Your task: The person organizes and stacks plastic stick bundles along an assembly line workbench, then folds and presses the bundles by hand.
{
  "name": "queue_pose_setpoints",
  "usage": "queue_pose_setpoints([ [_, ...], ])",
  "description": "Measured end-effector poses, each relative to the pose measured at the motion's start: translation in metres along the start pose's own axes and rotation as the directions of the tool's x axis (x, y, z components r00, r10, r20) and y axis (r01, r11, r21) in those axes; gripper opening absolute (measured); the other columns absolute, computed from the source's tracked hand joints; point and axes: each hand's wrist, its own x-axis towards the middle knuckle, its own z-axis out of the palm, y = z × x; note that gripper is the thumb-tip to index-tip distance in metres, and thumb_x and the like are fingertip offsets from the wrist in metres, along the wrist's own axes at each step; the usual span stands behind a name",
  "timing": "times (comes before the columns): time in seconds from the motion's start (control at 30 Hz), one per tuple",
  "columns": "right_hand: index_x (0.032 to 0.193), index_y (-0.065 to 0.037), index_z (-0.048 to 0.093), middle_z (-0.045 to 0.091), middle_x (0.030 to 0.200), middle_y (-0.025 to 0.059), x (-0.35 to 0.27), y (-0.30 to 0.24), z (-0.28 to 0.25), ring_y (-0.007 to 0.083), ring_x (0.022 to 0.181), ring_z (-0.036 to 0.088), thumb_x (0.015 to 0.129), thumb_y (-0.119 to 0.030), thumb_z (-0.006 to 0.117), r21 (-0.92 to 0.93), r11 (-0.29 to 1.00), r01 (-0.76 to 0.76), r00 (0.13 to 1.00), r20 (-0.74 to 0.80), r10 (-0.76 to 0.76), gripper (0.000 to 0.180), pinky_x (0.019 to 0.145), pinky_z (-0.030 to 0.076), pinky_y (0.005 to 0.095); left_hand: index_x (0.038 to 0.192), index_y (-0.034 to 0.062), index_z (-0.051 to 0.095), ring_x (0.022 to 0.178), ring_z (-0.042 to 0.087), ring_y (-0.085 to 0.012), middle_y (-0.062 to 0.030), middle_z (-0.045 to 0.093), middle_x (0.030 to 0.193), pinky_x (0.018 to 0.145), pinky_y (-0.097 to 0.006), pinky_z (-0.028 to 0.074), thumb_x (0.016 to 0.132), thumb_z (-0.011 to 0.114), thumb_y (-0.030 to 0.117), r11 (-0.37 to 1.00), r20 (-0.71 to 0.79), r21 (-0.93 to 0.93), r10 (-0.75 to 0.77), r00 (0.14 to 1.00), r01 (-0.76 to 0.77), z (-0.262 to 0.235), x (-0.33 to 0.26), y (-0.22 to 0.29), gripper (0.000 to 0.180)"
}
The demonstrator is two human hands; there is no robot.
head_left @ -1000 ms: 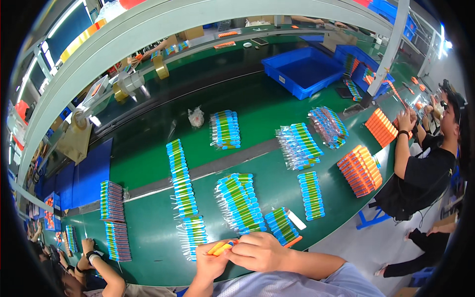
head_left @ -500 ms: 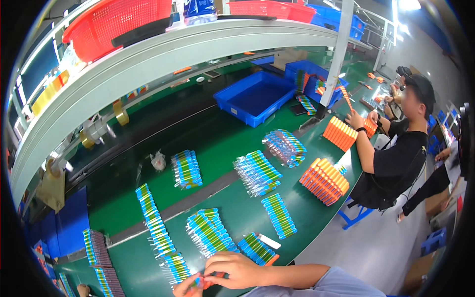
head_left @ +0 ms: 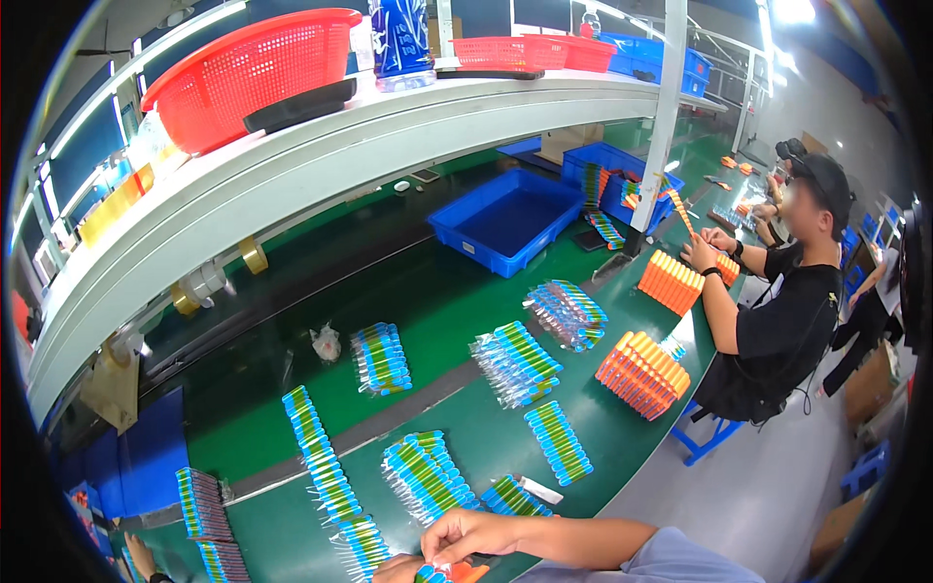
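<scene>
At the bottom edge my right hand (head_left: 473,534) is closed on a small blue, green and orange packaged stick (head_left: 439,573). My left hand (head_left: 397,568) touches the same stick from the left; only its top shows. Just above my hands lie rows of blue-and-green wrapped sticks: one pile (head_left: 426,476), a short row (head_left: 511,497) and a small bundle (head_left: 362,544). All rest on the green worktable (head_left: 603,457).
More stick bundles (head_left: 381,357) (head_left: 516,362) (head_left: 566,313) and orange stacks (head_left: 642,373) (head_left: 670,282) lie further along. A blue bin (head_left: 505,222) sits by the conveyor. A person in black (head_left: 782,311) works at the right. A shelf above holds a red basket (head_left: 251,73).
The view has swung up and right, so the shelf and red basket now show. My hands have dropped to the bottom edge, still together on the stick.
</scene>
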Motion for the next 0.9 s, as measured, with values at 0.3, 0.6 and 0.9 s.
queue_pose_setpoints([
  [0.3,0.102,-0.008,0.071,0.065,0.094,-0.0012,0.019,-0.015,0.048,0.0178,0.080,0.061,0.082,-0.013,0.074,-0.991,-0.009,-0.135,0.783,-0.101,-0.614,0.021,0.069,0.049,0.0308,0.106,0.0001,0.062,0.064,0.061,-0.0254,-0.0125,0.064,0.077,0.059,-0.036,0.050,0.098,0.059,0.015,0.848,-0.134,-0.262,-0.505,0.853,0.461,0.016,0.009,0.002,0.018],
  [0.6,0.083,-0.013,0.070,0.062,0.092,-0.0029,0.027,-0.019,0.042,0.0185,0.082,0.058,0.074,-0.017,0.072,-0.990,-0.084,-0.111,0.668,-0.012,-0.744,0.011,0.074,0.044,0.0362,0.118,-0.0015,0.061,0.060,0.061,-0.0117,-0.0053,0.065,0.079,0.053,-0.028,0.050,0.106,0.051,0.021,0.561,-0.099,-0.707,-0.681,0.726,0.430,0.036,0.015,0.006,0.028],
  [0.9,0.077,-0.013,0.059,0.056,0.087,0.0030,0.029,-0.003,0.025,0.0260,0.087,0.054,0.081,-0.036,0.063,-0.944,-0.143,0.299,0.772,0.327,-0.545,0.024,0.071,0.043,0.0418,0.117,0.0082,0.048,0.071,0.059,-0.0201,-0.0074,0.059,0.086,0.053,-0.032,0.051,0.103,0.059,0.028,0.411,-0.065,-0.772,-0.810,0.583,0.485,0.029,0.021,0.034,0.027],
])
